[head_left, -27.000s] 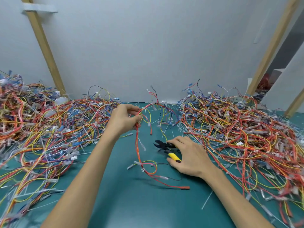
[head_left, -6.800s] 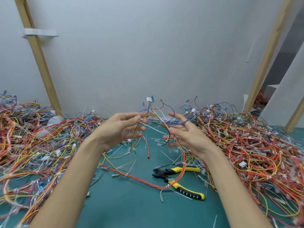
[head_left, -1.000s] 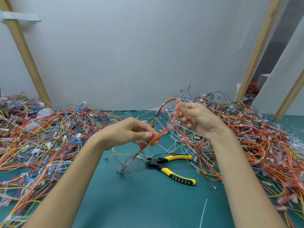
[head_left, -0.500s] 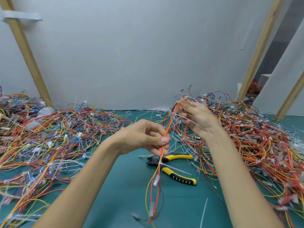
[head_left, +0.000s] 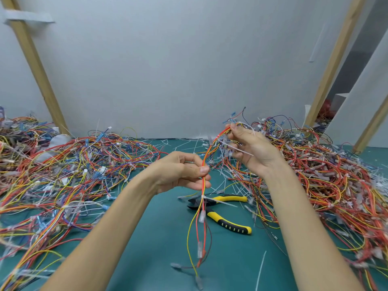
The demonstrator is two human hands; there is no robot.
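Wire bundle [head_left: 203, 183] pinched between left hand [head_left: 181, 172] below; right hand [head_left: 248, 148] above.

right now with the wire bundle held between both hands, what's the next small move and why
Probably free the right hand and reach for the cutters: the left hand pinches the wire bundle just above a white cable tie that binds it, and the cutters lie on the mat right beneath.

A red-and-yellow wire bundle [head_left: 206, 153], cinched with white ties, is hanging upright, clear-sleeved ends dangling toward the surface [head_left: 157, 238].
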